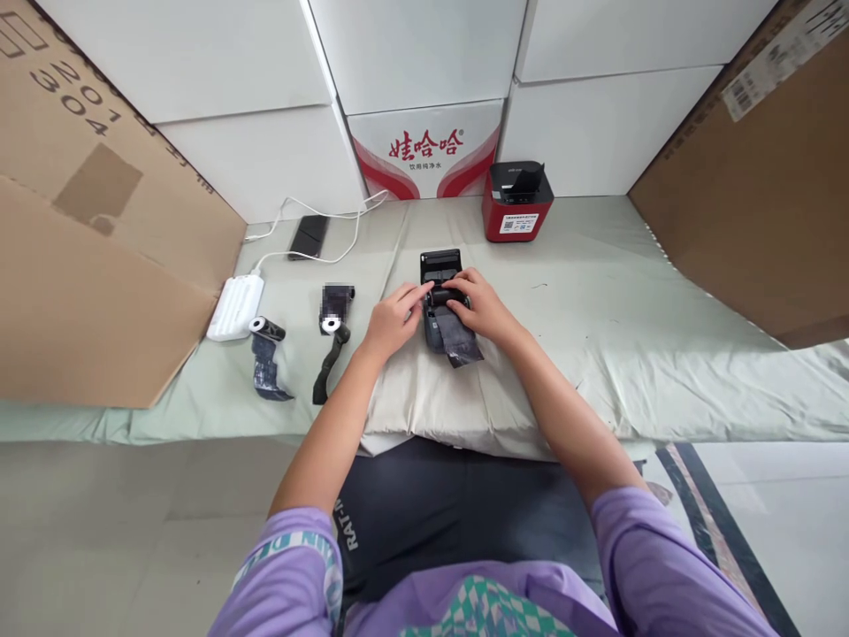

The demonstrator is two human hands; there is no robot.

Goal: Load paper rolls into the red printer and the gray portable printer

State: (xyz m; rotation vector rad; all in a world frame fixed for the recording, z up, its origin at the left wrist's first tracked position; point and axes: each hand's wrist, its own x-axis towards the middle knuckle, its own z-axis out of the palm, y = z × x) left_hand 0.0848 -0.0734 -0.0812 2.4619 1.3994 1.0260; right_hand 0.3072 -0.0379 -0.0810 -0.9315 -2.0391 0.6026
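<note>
A small dark device resembling a portable printer (434, 332) lies on the cloth, its lid (440, 260) flipped up at the far end. Across its middle sits a black roll (447, 297), from which a dark loose strip (461, 336) hangs over the near side. My left hand (396, 320) grips the device's left edge, its index finger reaching to the roll's left end. My right hand (483, 305) has thumb and fingers closed around the roll's right part. Fingers partly hide the roll and the compartment.
On the left lie a roll with a crumpled dark strip (269, 363), another black roll with a strip (330, 363), a white power bank (237, 305) with cable and a dark phone (309, 237). A red-and-black box-shaped device (517, 212) stands behind. Cardboard (99, 265) flanks the surface.
</note>
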